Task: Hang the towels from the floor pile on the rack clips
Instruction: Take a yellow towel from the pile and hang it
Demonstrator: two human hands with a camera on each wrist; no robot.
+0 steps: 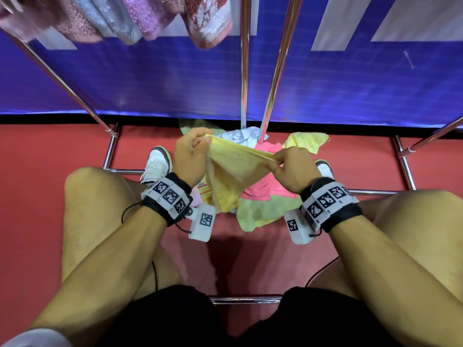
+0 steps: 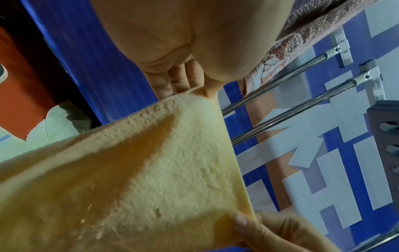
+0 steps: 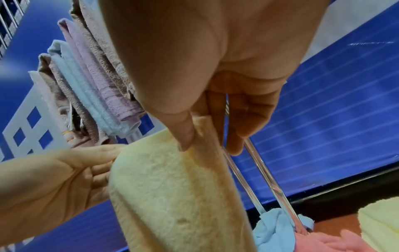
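- Person crouched over a red floor [image 1: 62, 151], knees wide, both hands held out in front above the floor pile [image 1: 265, 196].
- Yellow towel [image 1: 233, 171] lifted off the pile, stretched by its top edge between the two hands; the rest sags down in a loose triangle toward the heap.
- Left hand [image 1: 188, 156]: fingers curled, thumb and fingertips pinching one corner of the yellow towel. Left wrist view shows the corner caught between thumb and fingers [image 2: 172, 81].
- Right hand [image 1: 292, 169]: clamped on the other end of the same top edge, thumb on the near face, fingers behind. Right wrist view confirms the thumb [image 3: 183, 129] pressing the hem.
- Hands apart, the towel edge taut between them.
- Pile holds pink, pale green, light blue and more yellow cloths, bunched around the foot of two chrome rack poles [image 1: 255, 71].
- Hung towels [image 1: 125, 16] at the top of the head view: pink, grey-blue, lilac and a brown-and-white patterned one, side by side. Their clips cannot be made out.
- Blue banner [image 1: 350, 83] with white blocks behind the rack.
- White sneaker [image 1: 156, 162] just left of the pile; chrome base rails on the floor around it.
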